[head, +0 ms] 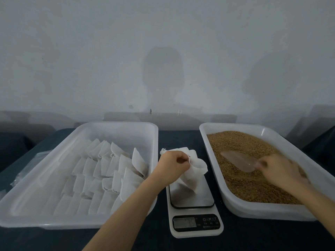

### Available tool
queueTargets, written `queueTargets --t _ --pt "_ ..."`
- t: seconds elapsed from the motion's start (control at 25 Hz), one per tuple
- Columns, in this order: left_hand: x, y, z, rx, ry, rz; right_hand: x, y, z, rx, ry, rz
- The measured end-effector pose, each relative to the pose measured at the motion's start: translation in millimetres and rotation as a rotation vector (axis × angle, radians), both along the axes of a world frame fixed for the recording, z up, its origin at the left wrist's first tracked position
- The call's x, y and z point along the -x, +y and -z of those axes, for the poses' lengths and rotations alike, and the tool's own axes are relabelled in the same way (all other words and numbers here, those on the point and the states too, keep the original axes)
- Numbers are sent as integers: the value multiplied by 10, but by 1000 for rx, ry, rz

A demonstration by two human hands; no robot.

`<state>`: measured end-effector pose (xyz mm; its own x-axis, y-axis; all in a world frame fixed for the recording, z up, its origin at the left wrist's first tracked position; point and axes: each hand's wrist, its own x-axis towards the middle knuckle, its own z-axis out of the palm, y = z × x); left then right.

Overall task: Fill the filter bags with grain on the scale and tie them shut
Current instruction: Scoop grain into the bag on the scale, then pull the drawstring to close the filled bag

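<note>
One wide-angle camera, worn on the head, looks forward and down from the near edge of the table (182, 139), close over it. The scale (195, 224) sits low at centre, the left tray (116, 124) and right tray (235, 127) flank it, and the wall (108, 60) beyond the far edge fills the upper half.

Right hand (280, 168) blurred — scale display (184, 222) illegible

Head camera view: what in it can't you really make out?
- Scale display: the digits are too small and blurred to read.
- Right hand: motion blur hides whether it grips the scoop.
- Filter bag, pinched by the left hand: its folds hide whether any grain is inside.
- Grain tray: the near right corner is hidden under the right forearm.
</note>
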<state>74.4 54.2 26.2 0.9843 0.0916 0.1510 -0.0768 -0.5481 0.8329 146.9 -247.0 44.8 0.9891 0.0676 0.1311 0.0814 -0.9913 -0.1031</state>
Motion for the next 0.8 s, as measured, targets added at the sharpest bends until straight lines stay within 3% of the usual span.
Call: queueTargets --t 0.12,0.24,0.32,0.44,0.56,0.8 --pt "13 1 -27 119 -25 -46 15 45 89 99 82 117" --pt "-2 0 -52 239 -12 -90 90 237 124 133 -83 33" --pt "-17 2 -69 284 1 -95 169 484 53 -162 -141 -208" --pt "-25 5 -95 367 7 -90 259 912 -84 -612 117 -441" --pt "-19 27 -80 333 14 -89 230 1149 -49 -776 175 -462" --pt "25 118 -70 139 -69 -168 266 1208 76 -801 -50 -439"
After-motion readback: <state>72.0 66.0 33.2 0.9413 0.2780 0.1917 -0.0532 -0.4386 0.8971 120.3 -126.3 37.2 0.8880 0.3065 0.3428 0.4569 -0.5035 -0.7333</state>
